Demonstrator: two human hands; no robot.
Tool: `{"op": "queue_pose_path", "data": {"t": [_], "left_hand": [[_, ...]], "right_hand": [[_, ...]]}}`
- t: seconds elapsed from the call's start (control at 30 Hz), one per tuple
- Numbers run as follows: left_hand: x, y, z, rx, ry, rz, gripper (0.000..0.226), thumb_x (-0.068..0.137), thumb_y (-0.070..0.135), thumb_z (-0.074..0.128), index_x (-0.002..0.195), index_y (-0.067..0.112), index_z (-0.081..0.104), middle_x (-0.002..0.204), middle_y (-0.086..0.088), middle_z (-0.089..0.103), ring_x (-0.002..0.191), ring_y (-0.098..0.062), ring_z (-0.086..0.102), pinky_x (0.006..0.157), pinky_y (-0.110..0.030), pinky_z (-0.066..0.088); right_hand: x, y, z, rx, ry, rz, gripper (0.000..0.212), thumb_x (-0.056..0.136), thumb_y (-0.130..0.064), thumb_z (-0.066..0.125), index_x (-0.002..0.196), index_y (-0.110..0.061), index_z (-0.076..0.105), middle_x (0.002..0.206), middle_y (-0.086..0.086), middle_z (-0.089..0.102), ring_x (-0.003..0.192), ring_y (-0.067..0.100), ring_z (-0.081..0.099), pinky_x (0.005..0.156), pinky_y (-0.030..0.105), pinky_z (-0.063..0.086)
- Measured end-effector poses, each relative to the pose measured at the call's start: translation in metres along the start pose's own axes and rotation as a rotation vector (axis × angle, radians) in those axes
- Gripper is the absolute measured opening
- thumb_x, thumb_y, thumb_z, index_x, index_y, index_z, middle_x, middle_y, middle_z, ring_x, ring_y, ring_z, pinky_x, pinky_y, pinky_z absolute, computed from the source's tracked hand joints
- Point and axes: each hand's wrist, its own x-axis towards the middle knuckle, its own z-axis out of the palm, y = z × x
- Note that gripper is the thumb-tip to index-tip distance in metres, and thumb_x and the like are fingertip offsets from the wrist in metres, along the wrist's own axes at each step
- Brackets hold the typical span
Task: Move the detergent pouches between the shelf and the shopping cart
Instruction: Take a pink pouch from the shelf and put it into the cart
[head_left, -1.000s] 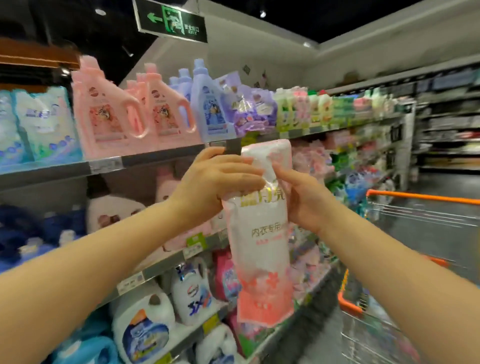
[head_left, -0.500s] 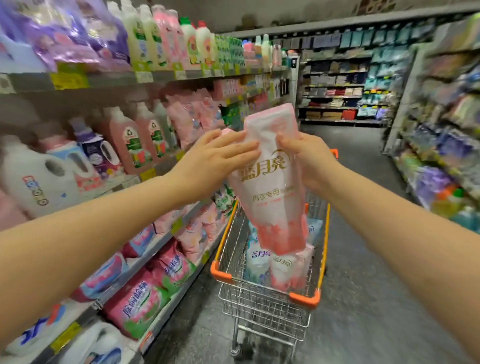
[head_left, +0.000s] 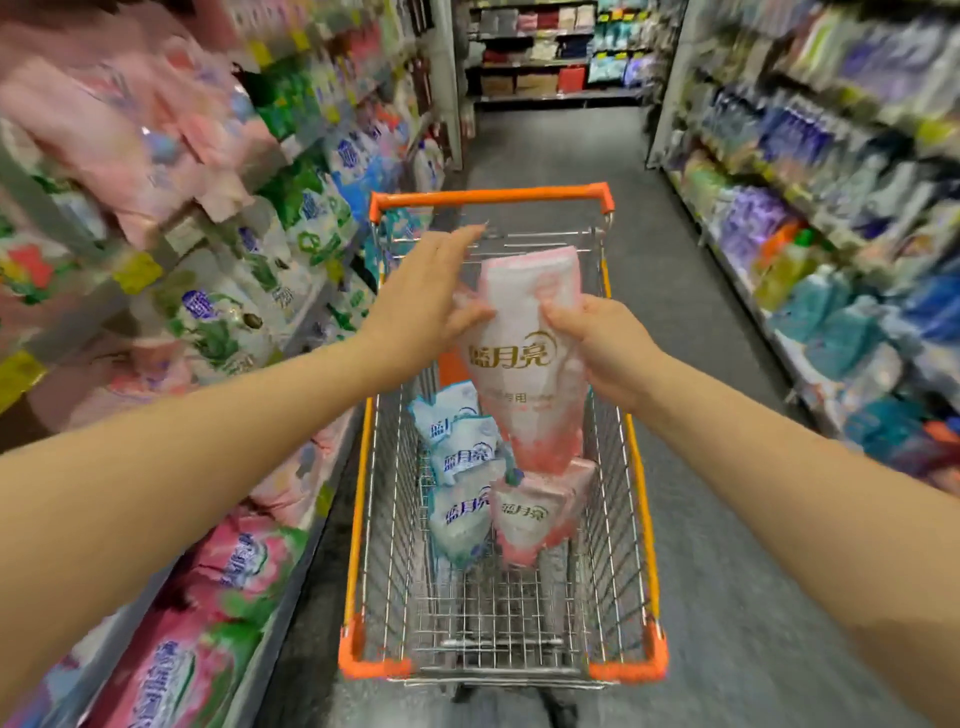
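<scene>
Placement into the shopping cart (head_left: 358, 519) looks to be the step in hand. The pink pouch (head_left: 524, 358) is hanging upright over the basket, its lower end dipping toward the blue pouches (head_left: 460, 457) and the second pink pouch (head_left: 530, 519) lying inside. The right hand (head_left: 602, 348) is carrying the weight, with fingers curled round the pouch's right edge near its upper half. The left hand (head_left: 431, 296) is lying flat with fingers straight, only its thumb side touching the upper left edge, so it is steadying and not grasping. The shelf (head_left: 171, 234) on the left is passing in blur. Next, I judge, the right hand should be lowering the pouch onto the pile or the bare mesh nearer the person, then uncurling, with the left hand drawing clear. A soft, liquid-filled pouch is likely to slump, so a low release seems wiser than a drop.
</scene>
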Motion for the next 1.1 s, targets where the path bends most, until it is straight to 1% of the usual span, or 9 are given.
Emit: {"op": "queue_pose_path", "data": {"t": [0.07, 0.17, 0.33, 0.5, 0.67, 0.83, 0.97, 1.03, 1.1], "left_hand": [[0.013, -0.017, 0.023, -0.091, -0.105, -0.149, 0.050, 0.080, 0.021, 0.069, 0.126, 0.011, 0.053, 0.111, -0.012, 0.063, 0.100, -0.024, 0.057, 0.078, -0.023, 0.034], [0.020, -0.038, 0.053, -0.155, -0.196, -0.247, 0.023, 0.079, 0.021, 0.070, 0.096, 0.007, 0.067, 0.092, -0.008, 0.068, 0.081, -0.014, 0.054, 0.066, -0.022, 0.032], [0.011, -0.059, 0.096, -0.186, -0.333, -0.295, 0.017, 0.080, 0.024, 0.069, 0.074, 0.016, 0.055, 0.075, 0.001, 0.056, 0.075, -0.016, 0.048, 0.064, -0.027, 0.034], [-0.001, -0.067, 0.133, -0.221, -0.475, -0.279, 0.016, 0.081, 0.023, 0.068, 0.074, 0.017, 0.055, 0.064, 0.013, 0.047, 0.074, -0.014, 0.048, 0.065, -0.028, 0.034], [0.029, -0.057, 0.136, -0.306, -0.410, -0.262, 0.030, 0.080, 0.019, 0.069, 0.061, 0.022, 0.046, 0.060, 0.011, 0.047, 0.059, -0.006, 0.044, 0.057, -0.018, 0.034], [0.089, -0.048, 0.128, -0.258, -0.311, -0.139, 0.013, 0.078, 0.020, 0.070, 0.076, 0.013, 0.060, 0.061, 0.014, 0.045, 0.068, -0.013, 0.045, 0.057, -0.012, 0.030], [0.115, -0.050, 0.148, -0.236, -0.279, -0.111, 0.014, 0.078, 0.021, 0.069, 0.074, 0.017, 0.056, 0.060, 0.012, 0.044, 0.072, -0.015, 0.045, 0.056, -0.011, 0.028], [0.121, -0.053, 0.166, -0.228, -0.273, -0.126, 0.015, 0.078, 0.020, 0.070, 0.076, 0.008, 0.061, 0.062, 0.005, 0.048, 0.073, -0.015, 0.046, 0.056, -0.018, 0.030], [0.125, -0.056, 0.184, -0.249, -0.271, -0.133, 0.017, 0.078, 0.019, 0.070, 0.078, 0.003, 0.063, 0.069, -0.002, 0.052, 0.073, -0.015, 0.046, 0.057, -0.025, 0.029]], "right_hand": [[0.019, 0.023, -0.004, -0.019, 0.002, 0.053, 0.010, 0.091, -0.009, 0.055, 0.091, -0.006, 0.064, 0.097, 0.019, 0.067, 0.081, 0.026, 0.064, 0.083, 0.040, 0.051], [0.039, 0.053, -0.010, -0.049, -0.011, 0.117, 0.010, 0.091, -0.009, 0.055, 0.089, -0.007, 0.065, 0.095, 0.018, 0.067, 0.081, 0.025, 0.065, 0.084, 0.040, 0.051], [0.051, 0.094, -0.020, -0.020, -0.058, 0.248, 0.013, 0.093, -0.012, 0.053, 0.097, -0.007, 0.064, 0.093, 0.012, 0.069, 0.081, 0.022, 0.066, 0.080, 0.037, 0.054], [0.045, 0.126, -0.031, 0.038, -0.085, 0.359, 0.024, 0.094, -0.006, 0.048, 0.114, -0.001, 0.059, 0.097, 0.010, 0.068, 0.083, 0.019, 0.067, 0.079, 0.033, 0.055], [0.063, 0.110, -0.052, -0.012, -0.046, 0.284, 0.021, 0.093, -0.007, 0.051, 0.110, -0.002, 0.061, 0.105, 0.015, 0.067, 0.091, 0.025, 0.066, 0.085, 0.038, 0.052], [0.097, 0.071, -0.076, -0.122, 0.020, 0.097, 0.014, 0.092, -0.005, 0.054, 0.087, -0.011, 0.065, 0.077, -0.002, 0.070, 0.073, 0.011, 0.066, 0.075, 0.031, 0.055], [0.116, 0.066, -0.090, -0.324, 0.137, 0.018, 0.021, 0.090, -0.010, 0.058, 0.073, -0.021, 0.063, 0.072, -0.005, 0.065, 0.068, 0.006, 0.061, 0.070, 0.027, 0.050], [0.122, 0.074, -0.095, -0.447, 0.192, 0.013, 0.024, 0.089, -0.014, 0.060, 0.067, -0.023, 0.060, 0.068, -0.008, 0.060, 0.068, 0.006, 0.055, 0.069, 0.026, 0.045], [0.127, 0.084, -0.100, -0.522, 0.220, 0.035, 0.016, 0.089, -0.017, 0.060, 0.074, -0.020, 0.064, 0.069, -0.006, 0.059, 0.072, 0.008, 0.054, 0.066, 0.025, 0.042]]}}
